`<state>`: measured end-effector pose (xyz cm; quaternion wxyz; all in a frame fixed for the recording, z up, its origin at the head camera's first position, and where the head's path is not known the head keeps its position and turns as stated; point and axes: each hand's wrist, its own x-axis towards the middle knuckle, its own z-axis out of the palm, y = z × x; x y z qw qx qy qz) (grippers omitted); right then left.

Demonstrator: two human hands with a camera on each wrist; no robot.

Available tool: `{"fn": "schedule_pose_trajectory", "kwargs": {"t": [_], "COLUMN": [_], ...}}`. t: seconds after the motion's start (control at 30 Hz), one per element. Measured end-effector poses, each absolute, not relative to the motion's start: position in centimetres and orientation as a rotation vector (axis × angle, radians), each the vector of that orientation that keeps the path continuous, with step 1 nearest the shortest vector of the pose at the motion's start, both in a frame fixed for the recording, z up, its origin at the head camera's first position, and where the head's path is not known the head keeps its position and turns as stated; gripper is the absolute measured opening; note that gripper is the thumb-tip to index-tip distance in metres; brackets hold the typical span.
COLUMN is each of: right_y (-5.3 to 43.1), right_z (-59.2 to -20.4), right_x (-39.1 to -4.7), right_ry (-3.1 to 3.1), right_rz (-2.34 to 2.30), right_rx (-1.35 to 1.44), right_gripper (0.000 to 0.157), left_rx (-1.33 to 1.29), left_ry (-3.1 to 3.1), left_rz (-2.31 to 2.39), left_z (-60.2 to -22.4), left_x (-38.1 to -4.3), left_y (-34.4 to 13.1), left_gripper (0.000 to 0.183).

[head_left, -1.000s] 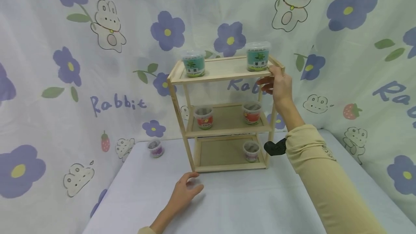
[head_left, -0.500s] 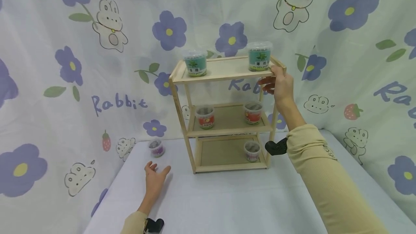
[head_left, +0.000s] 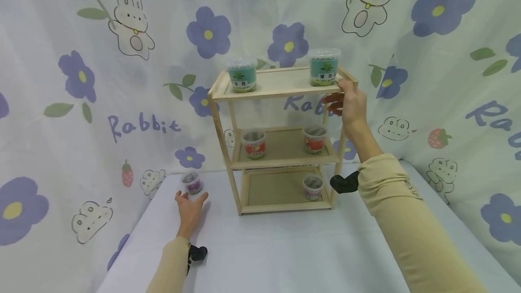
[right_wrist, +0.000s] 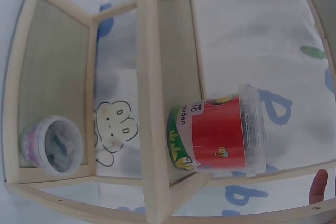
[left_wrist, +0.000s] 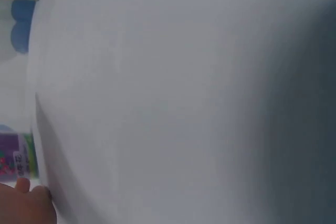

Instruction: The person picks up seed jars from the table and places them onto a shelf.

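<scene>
At the table's left, my left hand (head_left: pixel 189 209) reaches with thumb and fingers spread, just in front of a small purple-labelled tub (head_left: pixel 191 182). That tub (left_wrist: pixel 16 156) also shows beside the fingers in the left wrist view. My right hand (head_left: pixel 351 105) grips the right front corner of the top board of a three-tier wooden shelf (head_left: pixel 281 164). Close to its thumb stands a teal-labelled lidded tub (head_left: pixel 323 68). Another teal tub (head_left: pixel 242 75) is on the top left.
Two red-labelled tubs stand on the middle tier, one left (head_left: pixel 254 144) and one right (head_left: pixel 314 139). A purple-labelled tub (head_left: pixel 313 187) sits at the right of the bottom tier. Behind hangs a printed curtain (head_left: pixel 134 157); a white cloth (head_left: pixel 285 248) covers the table.
My left hand has moved left and away from the shelf's front left foot, up to the purple tub at the left. The right hand keeps its grip on the shelf.
</scene>
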<state>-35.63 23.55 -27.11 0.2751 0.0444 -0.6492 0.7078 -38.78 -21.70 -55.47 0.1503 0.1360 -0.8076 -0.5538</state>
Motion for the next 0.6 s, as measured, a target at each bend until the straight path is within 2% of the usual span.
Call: {"fn": "schedule_pose_trajectory", "kwargs": {"t": [0.27, 0.6], "right_y": [23.6, 23.7], "right_z": [-27.0, -27.2], "right_x": [-35.8, -35.9], "right_ry": [-1.731, -1.743], "right_rz": [1.921, 1.913], "right_rx": [0.125, 0.122], "right_gripper": [0.041, 0.04], "left_rx": [0.412, 0.404], "left_ry": [-2.358, -2.477], "left_rz": [-1.612, -1.677], "left_z": [-54.7, -53.9], "left_x": [-41.0, -41.9], "left_y": [-22.5, -23.8], "left_gripper": [0.111, 0.117]}}
